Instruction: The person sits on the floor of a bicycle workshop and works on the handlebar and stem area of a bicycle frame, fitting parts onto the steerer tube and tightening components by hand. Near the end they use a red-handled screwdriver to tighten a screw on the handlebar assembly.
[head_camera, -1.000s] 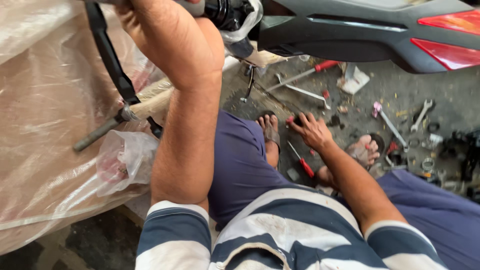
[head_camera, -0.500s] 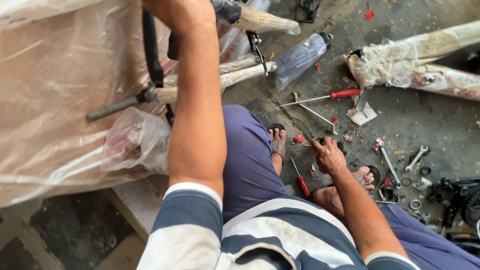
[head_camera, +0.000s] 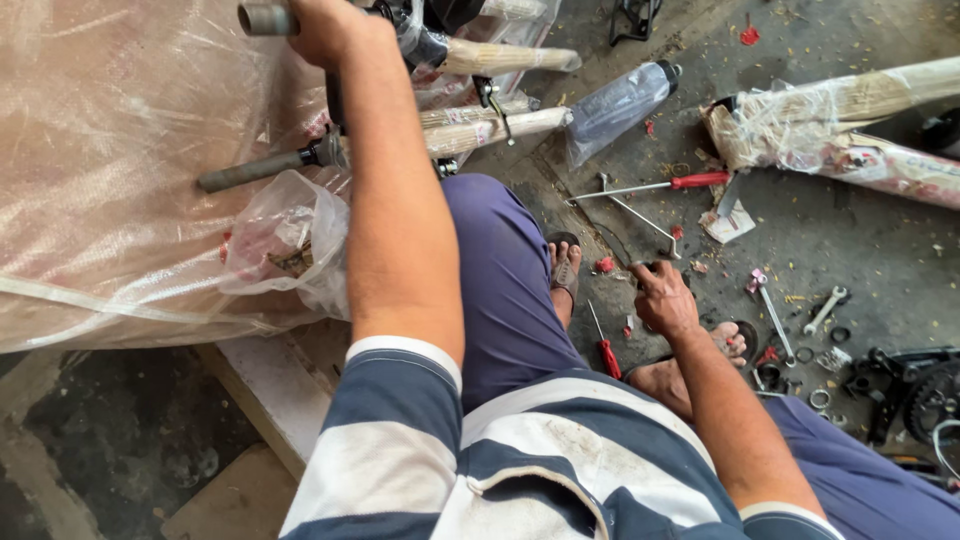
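My left hand (head_camera: 325, 28) is raised at the top of the view, closed around a grey metal tube end (head_camera: 262, 17) of a plastic-wrapped bicycle part. My right hand (head_camera: 662, 297) is down at the concrete floor between my sandalled feet, fingers curled over a small dark object that I cannot identify. A small red-handled screwdriver (head_camera: 603, 345) lies just left of that hand. A long red-handled screwdriver (head_camera: 660, 186) and a thin metal T-wrench (head_camera: 640, 216) lie further out on the floor.
A large clear plastic sheet (head_camera: 110, 180) covers goods at left. A plastic bottle (head_camera: 620, 102) and wrapped frame tubes (head_camera: 850, 120) lie ahead. Spanners (head_camera: 775, 315), nuts and a black chainring (head_camera: 925, 395) are scattered at right. A wooden board (head_camera: 260, 385) lies beside my left leg.
The view has tilted down and left, so the red and black vehicle body has left the frame. My right hand has drawn back along the floor toward my right foot. My left hand still grips overhead.
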